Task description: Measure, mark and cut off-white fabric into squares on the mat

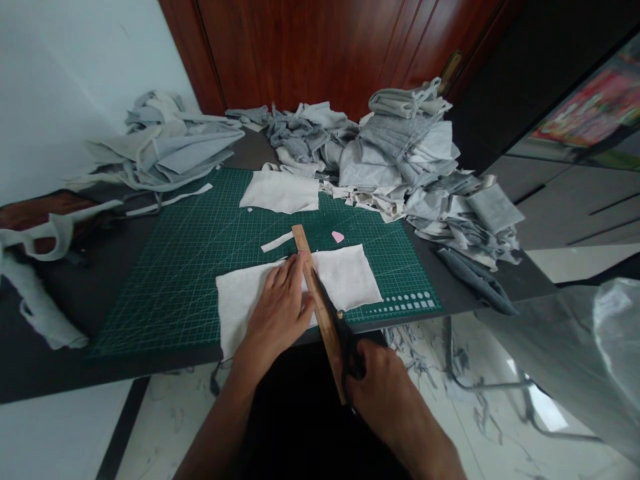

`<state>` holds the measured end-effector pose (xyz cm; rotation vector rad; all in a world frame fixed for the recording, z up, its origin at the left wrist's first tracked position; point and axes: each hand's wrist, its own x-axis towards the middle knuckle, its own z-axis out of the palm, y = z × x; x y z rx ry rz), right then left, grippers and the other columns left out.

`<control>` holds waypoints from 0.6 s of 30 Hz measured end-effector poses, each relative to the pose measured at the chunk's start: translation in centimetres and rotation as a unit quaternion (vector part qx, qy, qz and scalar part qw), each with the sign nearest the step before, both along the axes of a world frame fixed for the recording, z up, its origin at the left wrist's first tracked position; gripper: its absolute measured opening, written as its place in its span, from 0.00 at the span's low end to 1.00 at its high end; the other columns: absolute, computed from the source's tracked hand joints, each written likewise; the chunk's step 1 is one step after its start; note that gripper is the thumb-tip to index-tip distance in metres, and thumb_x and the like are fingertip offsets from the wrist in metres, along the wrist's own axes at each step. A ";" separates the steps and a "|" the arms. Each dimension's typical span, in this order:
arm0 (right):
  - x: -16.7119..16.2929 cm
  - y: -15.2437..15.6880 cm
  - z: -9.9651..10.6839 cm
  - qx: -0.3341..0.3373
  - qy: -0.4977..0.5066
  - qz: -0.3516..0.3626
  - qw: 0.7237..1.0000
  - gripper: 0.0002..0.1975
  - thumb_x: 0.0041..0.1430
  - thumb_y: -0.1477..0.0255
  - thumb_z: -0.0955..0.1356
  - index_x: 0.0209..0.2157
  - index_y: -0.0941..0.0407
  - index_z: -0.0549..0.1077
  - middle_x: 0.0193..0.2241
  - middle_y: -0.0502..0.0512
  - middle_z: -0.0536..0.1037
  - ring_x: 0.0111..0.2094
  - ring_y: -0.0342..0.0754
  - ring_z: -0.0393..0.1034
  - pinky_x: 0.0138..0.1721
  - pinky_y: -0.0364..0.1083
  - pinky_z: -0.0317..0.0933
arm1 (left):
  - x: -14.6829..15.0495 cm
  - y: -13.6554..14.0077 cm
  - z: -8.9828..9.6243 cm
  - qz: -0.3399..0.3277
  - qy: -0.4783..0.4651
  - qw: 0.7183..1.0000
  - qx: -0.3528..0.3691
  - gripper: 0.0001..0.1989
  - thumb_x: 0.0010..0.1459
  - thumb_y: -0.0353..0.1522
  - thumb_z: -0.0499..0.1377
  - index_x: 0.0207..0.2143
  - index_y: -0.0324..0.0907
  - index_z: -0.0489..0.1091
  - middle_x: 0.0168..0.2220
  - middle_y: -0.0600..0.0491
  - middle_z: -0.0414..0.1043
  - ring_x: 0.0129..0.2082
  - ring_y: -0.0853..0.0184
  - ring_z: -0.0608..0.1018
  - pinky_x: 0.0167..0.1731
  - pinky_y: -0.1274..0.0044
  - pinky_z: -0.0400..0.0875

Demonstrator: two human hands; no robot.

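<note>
A wooden ruler (327, 333) lies slantwise across a piece of white cloth (347, 273), its lower end reaching past the table's front edge. My left hand (277, 307) rests flat on the cloth to the left of the ruler, fingers stretched forward and the fingertips at the ruler's edge. Black-handled scissors (341, 325) are gripped in my right hand (385, 383), their blades along the ruler's right side and pointing away from me. Above the cloth are a narrow white strip (277, 242) and a small pink piece, perhaps tailor's chalk (338, 237).
A green cutting mat (165, 267) covers much of the dark table (45, 373). Another white cloth piece (280, 191) lies farther back. Grey and white fabric is heaped at back left (165, 150) and back right (400, 147). Translucent plastic (565, 347) stands at the right.
</note>
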<state>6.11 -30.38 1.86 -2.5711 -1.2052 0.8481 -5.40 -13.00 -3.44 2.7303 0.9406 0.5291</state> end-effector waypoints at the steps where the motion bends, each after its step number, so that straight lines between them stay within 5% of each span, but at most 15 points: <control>1: -0.3 0.0 -0.1 -0.001 -0.010 -0.002 1.000 0.04 0.64 0.73 0.70 0.33 0.56 0.75 0.29 0.58 0.82 0.33 0.54 0.79 0.32 0.47 0.55 | 0.0 0.0 0.0 0.002 0.002 1.000 0.000 0.36 0.69 0.32 0.51 0.74 0.28 0.43 0.73 0.33 0.57 0.73 0.50 0.61 0.71 0.57 0.56; 9: -0.7 0.2 -0.1 -0.031 -0.087 0.022 0.996 0.06 0.64 0.70 0.72 0.39 0.58 0.77 0.34 0.63 0.84 0.38 0.60 0.81 0.35 0.49 0.62 | -0.1 -0.2 0.1 0.004 0.011 1.000 -0.002 0.36 0.69 0.33 0.51 0.74 0.27 0.43 0.73 0.32 0.56 0.73 0.49 0.61 0.71 0.56 0.55; 18: -0.5 -1.1 -2.6 0.045 -0.155 0.065 0.985 0.04 0.59 0.78 0.73 0.36 0.57 0.78 0.31 0.58 0.83 0.32 0.53 0.79 0.35 0.46 0.63 | -0.1 -0.2 0.2 0.006 0.010 1.000 0.008 0.36 0.68 0.32 0.51 0.74 0.29 0.44 0.73 0.33 0.57 0.73 0.50 0.62 0.71 0.57 0.56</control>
